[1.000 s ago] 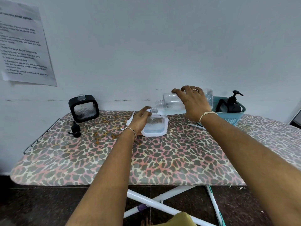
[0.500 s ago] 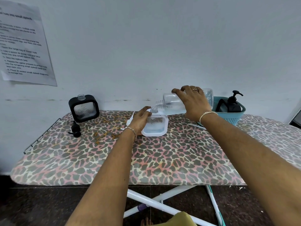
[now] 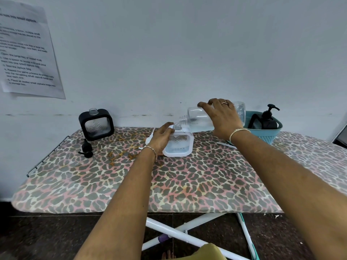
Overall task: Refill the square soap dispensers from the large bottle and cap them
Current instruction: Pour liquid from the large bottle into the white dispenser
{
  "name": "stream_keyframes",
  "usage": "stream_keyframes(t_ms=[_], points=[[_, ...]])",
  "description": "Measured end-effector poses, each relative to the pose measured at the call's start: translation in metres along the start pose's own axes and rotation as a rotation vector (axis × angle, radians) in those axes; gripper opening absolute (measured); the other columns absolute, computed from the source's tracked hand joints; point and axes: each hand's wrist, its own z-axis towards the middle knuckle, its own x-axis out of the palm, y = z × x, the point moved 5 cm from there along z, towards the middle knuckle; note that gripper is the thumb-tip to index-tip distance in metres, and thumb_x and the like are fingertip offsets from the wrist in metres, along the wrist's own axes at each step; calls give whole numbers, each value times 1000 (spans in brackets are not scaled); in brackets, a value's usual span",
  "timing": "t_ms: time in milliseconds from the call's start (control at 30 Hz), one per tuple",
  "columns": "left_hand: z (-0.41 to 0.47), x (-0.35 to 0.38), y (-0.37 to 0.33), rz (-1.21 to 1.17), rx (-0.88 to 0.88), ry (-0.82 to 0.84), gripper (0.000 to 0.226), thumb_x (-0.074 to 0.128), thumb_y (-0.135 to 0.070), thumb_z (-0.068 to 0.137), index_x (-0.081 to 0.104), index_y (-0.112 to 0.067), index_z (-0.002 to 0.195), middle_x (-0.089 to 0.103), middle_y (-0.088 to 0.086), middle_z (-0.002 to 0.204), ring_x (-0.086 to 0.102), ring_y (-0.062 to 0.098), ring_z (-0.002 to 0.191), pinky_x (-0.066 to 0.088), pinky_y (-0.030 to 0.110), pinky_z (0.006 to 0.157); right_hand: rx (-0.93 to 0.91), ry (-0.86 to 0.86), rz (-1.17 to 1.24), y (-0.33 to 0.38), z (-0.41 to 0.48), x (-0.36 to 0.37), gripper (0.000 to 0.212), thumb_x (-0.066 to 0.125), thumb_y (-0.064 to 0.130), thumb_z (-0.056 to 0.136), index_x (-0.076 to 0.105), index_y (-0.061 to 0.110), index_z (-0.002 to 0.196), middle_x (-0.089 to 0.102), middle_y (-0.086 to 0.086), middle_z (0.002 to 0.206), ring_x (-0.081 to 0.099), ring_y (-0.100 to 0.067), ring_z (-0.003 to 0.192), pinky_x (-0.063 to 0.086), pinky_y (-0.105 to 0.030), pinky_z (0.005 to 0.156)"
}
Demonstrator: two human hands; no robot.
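Right hand (image 3: pixel 223 119): fingers curled over the top of the large bottle (image 3: pixel 196 118), gripping its clear body; the bottle is tipped almost level, mouth pointing left, just beside and slightly above the open neck of the white square dispenser (image 3: pixel 178 146); whether mouth and neck touch cannot be told.

Left hand (image 3: pixel 161 139): wrapped round the left edge of the white square dispenser, fingertips at its upper left corner near the neck; the dispenser stands upright on the leopard-print board (image 3: pixel 169 184), near the board's far edge, uncapped; clear liquid shows in its lower part.

A white pump (image 3: pixel 149 139) lies behind the left hand, partly hidden.

Black square dispenser (image 3: pixel 96 124): upright at the far left of the board, against the wall, neck open; its black pump cap (image 3: pixel 86 148) lies just in front of it.

Teal basket (image 3: pixel 270 133): far right, behind the right wrist; it holds a black pump bottle (image 3: pixel 267 120).

A printed sheet (image 3: pixel 28 53) hangs on the wall, upper left.
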Motion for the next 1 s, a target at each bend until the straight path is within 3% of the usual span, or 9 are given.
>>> stream_keyframes(t_ms=[167, 500, 1000], points=[[0, 0, -1, 12, 20, 0, 39, 37, -27, 101, 45, -28, 139, 40, -5, 115, 43, 12, 109, 36, 26, 95, 0, 1, -2, 0, 0, 0, 93, 74, 4, 64, 28, 31, 140, 42, -8, 133, 45, -29, 122, 25, -38, 110], [4, 0, 3, -1, 5, -1, 38, 39, -25, 100, 47, -28, 137, 44, -6, 115, 48, 14, 106, 40, 36, 107, -2, 3, 3, 0, 0, 1, 93, 74, 3, 64, 29, 31, 141, 42, -9, 134, 45, -30, 122, 24, -38, 110], [5, -1, 5, -26, -21, -1, 36, 43, -28, 97, 51, -34, 132, 47, 0, 131, 53, 23, 117, 45, 46, 102, -2, -5, 5, 1, -1, -1, 93, 72, 1, 64, 29, 30, 141, 43, -9, 134, 45, -29, 122, 23, -38, 110]])
